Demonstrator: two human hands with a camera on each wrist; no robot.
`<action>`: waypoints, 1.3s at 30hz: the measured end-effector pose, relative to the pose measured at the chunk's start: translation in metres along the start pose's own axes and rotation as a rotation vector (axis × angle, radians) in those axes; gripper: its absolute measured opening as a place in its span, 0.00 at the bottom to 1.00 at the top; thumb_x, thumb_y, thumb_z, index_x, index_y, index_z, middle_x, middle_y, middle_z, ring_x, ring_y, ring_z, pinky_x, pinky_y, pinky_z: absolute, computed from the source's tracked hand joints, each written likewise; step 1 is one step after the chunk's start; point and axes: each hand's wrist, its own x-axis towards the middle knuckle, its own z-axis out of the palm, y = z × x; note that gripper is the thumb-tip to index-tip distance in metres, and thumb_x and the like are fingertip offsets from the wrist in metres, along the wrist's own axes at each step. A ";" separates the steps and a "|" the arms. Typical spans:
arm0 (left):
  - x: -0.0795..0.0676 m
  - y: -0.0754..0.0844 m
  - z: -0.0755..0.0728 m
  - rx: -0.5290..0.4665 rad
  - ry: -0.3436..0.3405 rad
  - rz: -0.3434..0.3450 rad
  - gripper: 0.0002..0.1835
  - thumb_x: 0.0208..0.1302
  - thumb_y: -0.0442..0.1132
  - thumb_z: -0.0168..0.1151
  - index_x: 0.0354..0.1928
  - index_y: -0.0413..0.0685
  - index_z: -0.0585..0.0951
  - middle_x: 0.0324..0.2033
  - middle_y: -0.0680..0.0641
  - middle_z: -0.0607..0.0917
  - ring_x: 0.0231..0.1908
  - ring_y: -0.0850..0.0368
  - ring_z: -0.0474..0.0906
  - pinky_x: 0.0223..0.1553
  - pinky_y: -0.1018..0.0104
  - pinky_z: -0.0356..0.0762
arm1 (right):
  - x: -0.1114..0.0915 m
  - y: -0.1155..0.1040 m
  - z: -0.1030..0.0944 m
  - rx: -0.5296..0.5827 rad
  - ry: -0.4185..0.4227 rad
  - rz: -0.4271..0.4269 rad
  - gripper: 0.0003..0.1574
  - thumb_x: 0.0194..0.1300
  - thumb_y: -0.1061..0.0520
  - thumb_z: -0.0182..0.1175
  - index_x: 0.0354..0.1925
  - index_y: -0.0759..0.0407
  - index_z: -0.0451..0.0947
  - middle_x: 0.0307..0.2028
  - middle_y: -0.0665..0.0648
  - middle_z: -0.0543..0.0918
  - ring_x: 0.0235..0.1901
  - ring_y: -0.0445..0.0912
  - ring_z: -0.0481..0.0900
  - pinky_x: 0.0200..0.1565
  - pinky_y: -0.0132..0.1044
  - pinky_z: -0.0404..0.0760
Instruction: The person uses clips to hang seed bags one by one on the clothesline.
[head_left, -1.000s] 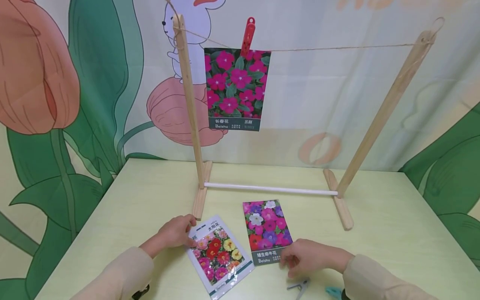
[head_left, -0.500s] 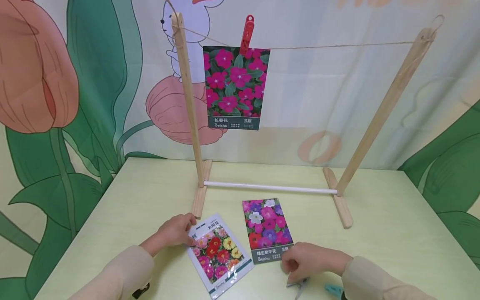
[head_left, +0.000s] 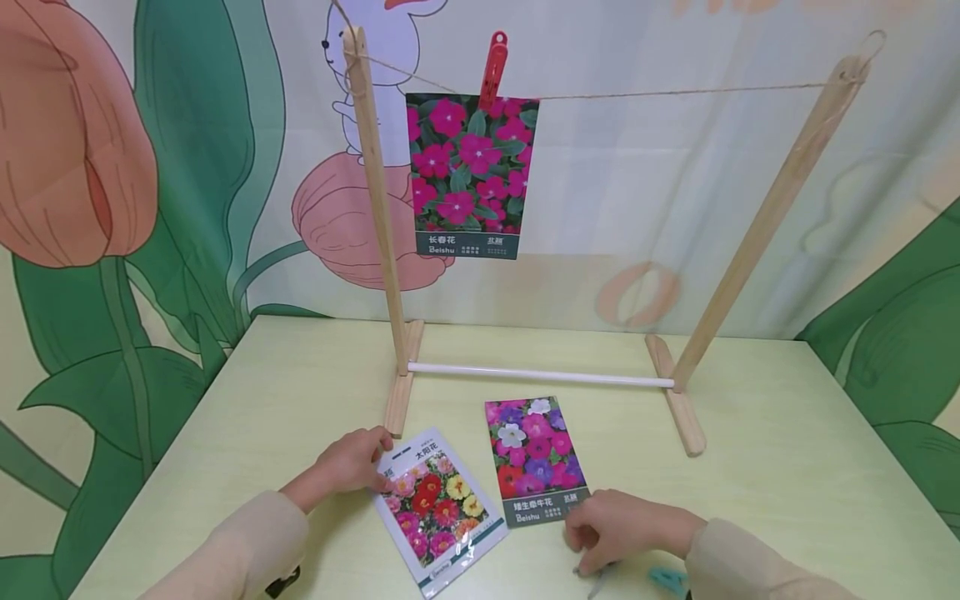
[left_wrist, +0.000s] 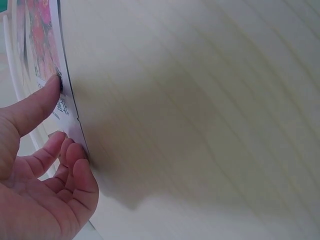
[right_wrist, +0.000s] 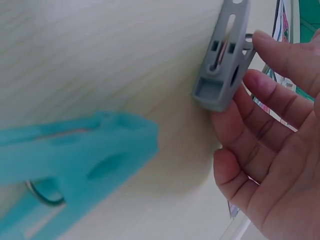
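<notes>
My left hand (head_left: 351, 461) holds the upper left edge of a white seed packet (head_left: 442, 521) with red, pink and yellow flowers, which lies on the table. In the left wrist view the thumb lies on its face and the other fingers curl at its edge. At the lower front, my right hand (head_left: 630, 527) has thumb and fingers around a grey clothespin (right_wrist: 220, 62), mostly hidden by the hand in the head view. Just above that hand lies a dark-bordered packet (head_left: 536, 458) of pink and purple flowers. A teal clothespin (right_wrist: 105, 150) lies close by.
A wooden stand with a left post (head_left: 381, 208), a right post (head_left: 772, 225) and a white bottom rod (head_left: 540, 375) stands at the back. On its string (head_left: 675, 92) a red clothespin (head_left: 493, 71) holds a magenta flower packet (head_left: 472, 175). Behind hangs a printed curtain (head_left: 592, 192).
My right hand has shifted slightly down from the dark-bordered packet's lower corner onto the grey clothespin, which it now largely covers. The left hand has stayed on the white packet.
</notes>
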 end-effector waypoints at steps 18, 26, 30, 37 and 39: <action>-0.001 0.001 -0.001 0.003 -0.006 0.003 0.24 0.40 0.38 0.71 0.41 0.43 0.72 0.28 0.49 0.72 0.28 0.56 0.66 0.29 0.68 0.65 | -0.007 0.004 -0.001 0.148 0.034 0.078 0.10 0.54 0.55 0.61 0.37 0.49 0.75 0.19 0.43 0.74 0.19 0.35 0.70 0.27 0.27 0.69; 0.000 0.001 -0.001 -0.001 -0.016 -0.013 0.23 0.41 0.37 0.71 0.40 0.44 0.72 0.30 0.48 0.73 0.29 0.56 0.66 0.30 0.67 0.66 | -0.010 0.006 -0.001 0.227 0.043 0.089 0.11 0.55 0.58 0.60 0.39 0.52 0.74 0.18 0.47 0.74 0.15 0.39 0.72 0.23 0.27 0.71; 0.000 0.001 -0.001 0.001 -0.016 -0.012 0.24 0.41 0.37 0.71 0.41 0.44 0.72 0.30 0.48 0.73 0.30 0.56 0.66 0.30 0.67 0.66 | -0.010 0.008 -0.001 0.234 0.038 0.084 0.10 0.55 0.57 0.59 0.39 0.52 0.74 0.18 0.46 0.74 0.15 0.39 0.72 0.23 0.27 0.71; 0.001 0.001 0.000 -0.011 -0.011 -0.010 0.24 0.40 0.36 0.71 0.42 0.44 0.72 0.30 0.48 0.73 0.29 0.56 0.66 0.29 0.67 0.66 | -0.012 0.014 -0.003 0.194 0.027 0.015 0.10 0.54 0.54 0.60 0.38 0.50 0.76 0.18 0.42 0.72 0.19 0.33 0.66 0.26 0.25 0.68; 0.001 0.000 0.000 -0.016 -0.009 -0.010 0.24 0.40 0.36 0.71 0.42 0.44 0.72 0.30 0.48 0.73 0.29 0.55 0.66 0.29 0.67 0.66 | -0.013 0.016 -0.004 0.208 0.016 -0.005 0.10 0.54 0.54 0.61 0.38 0.50 0.76 0.18 0.43 0.72 0.19 0.32 0.65 0.26 0.25 0.67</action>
